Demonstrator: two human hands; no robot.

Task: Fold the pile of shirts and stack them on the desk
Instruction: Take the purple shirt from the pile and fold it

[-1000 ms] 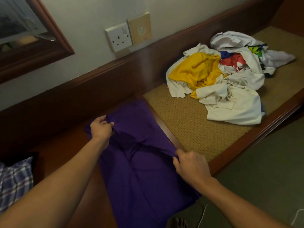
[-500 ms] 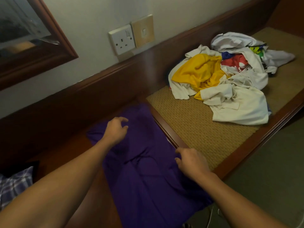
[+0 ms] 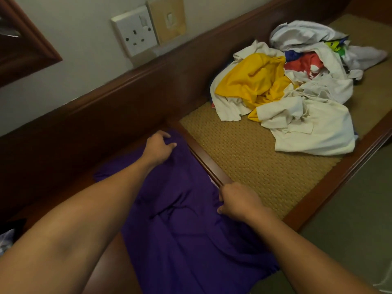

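Left hand (image 3: pixel 158 148) and right hand (image 3: pixel 238 201) are both closed on cloth. Across the dark bench (image 3: pixel 318 198) a purple shirt (image 3: pixel 191 240) is spread, pinched at its far end by the left hand and gripped at its right edge by the right hand. The pile of shirts (image 3: pixel 297 92) is heaped on the woven mat (image 3: pixel 254 166), well apart.

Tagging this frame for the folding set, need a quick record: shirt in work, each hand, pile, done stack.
shirt in work: purple shirt, spread rumpled on the desk
left hand: grips its far end
right hand: pinches its right edge
pile: unfolded shirts, white, yellow, red, on the woven mat
folded stack: none in view
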